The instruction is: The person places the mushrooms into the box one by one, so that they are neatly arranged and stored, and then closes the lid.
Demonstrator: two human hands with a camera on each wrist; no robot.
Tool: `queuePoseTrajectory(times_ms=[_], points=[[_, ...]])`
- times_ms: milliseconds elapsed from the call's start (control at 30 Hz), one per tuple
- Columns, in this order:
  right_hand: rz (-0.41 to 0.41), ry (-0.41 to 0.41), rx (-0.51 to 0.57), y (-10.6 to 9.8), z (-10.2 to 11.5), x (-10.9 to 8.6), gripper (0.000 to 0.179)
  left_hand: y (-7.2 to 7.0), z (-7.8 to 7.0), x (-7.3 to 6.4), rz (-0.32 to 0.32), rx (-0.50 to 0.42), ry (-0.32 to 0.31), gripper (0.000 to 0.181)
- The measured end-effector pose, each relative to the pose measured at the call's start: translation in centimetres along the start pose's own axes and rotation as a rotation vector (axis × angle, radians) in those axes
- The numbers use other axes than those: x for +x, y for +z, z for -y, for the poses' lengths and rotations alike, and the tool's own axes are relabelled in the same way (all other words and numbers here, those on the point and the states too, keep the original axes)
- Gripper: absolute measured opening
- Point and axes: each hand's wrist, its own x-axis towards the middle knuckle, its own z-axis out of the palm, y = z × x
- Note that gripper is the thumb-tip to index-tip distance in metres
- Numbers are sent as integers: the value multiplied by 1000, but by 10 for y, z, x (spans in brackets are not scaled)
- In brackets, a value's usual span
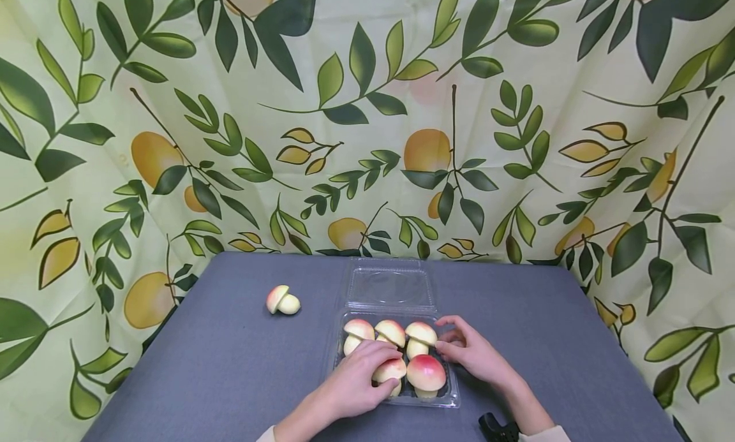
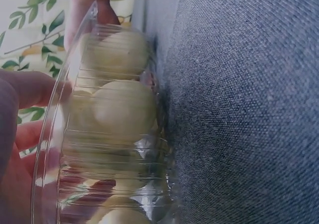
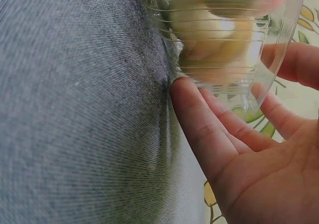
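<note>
A clear plastic container (image 1: 453,391) holds several toy mushrooms with pink-tinged caps and cream stems, its lid (image 1: 390,289) folded back behind it. My left hand (image 1: 360,377) reaches over the front left; its thumb and fingers pinch the front-middle toy mushroom (image 1: 390,369). In the left wrist view the fingers (image 2: 30,134) pass above the container's rim. My right hand (image 1: 469,349) is at the container's right side, beside the back-right toy mushroom (image 1: 421,333). The right wrist view shows its extended fingers (image 3: 199,119) at the outer wall and the thumb near the rim.
One more toy mushroom (image 1: 283,300) lies on its side on the grey tabletop (image 1: 230,365), left of the container. A patterned leaf-and-fruit cloth (image 1: 367,142) hangs around the back and sides. A black wrist device (image 1: 498,427) sits at the right wrist.
</note>
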Motion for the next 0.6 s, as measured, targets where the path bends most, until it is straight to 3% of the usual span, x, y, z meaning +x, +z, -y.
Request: queuePoseTrajectory(times_ms=[233, 600], points=[[2, -6, -3, 0, -1, 0, 50, -1, 0, 2, 48, 17, -24, 35], [8, -12, -2, 0, -1, 0, 50, -6, -1, 0, 61, 24, -64, 36]])
